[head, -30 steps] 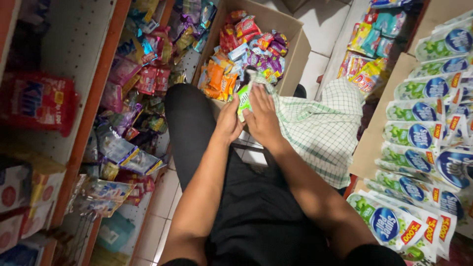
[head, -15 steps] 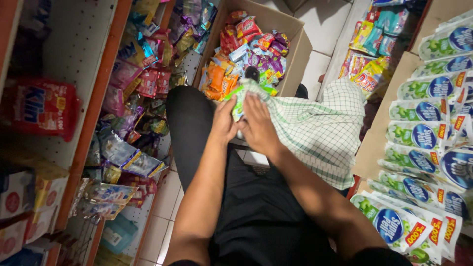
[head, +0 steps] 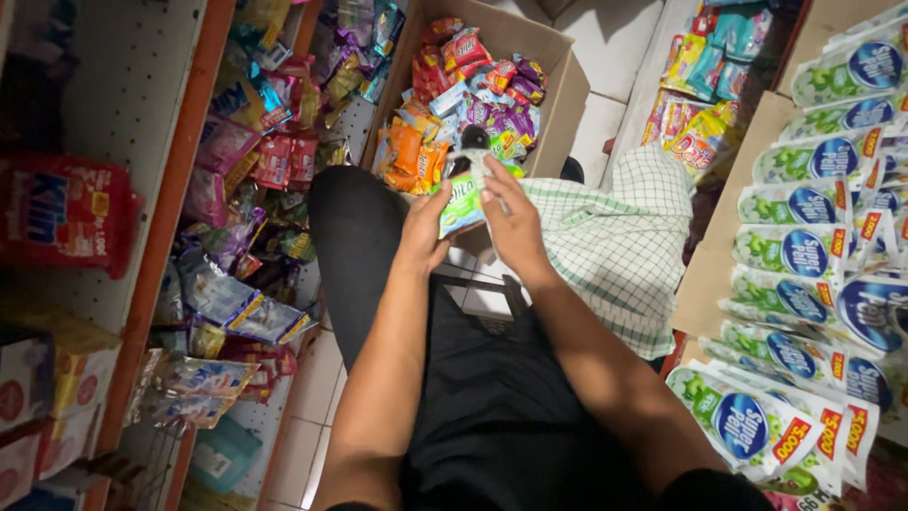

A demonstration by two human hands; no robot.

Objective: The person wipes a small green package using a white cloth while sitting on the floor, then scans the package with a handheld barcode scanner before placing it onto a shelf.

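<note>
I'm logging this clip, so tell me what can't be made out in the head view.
- Small green packet: its lower part is hidden by the left hand and right hand.
- Cardboard box: the bottom is hidden under snack packets.
- Green pouches: cut off by the right edge.
- Red bag: dim and blurred.

Two hands, left and right, sharing one green sachet. One open cardboard box of mixed snack packets, too many to count. One checked cloth. Roughly a dozen green-and-white refill pouches.
</note>
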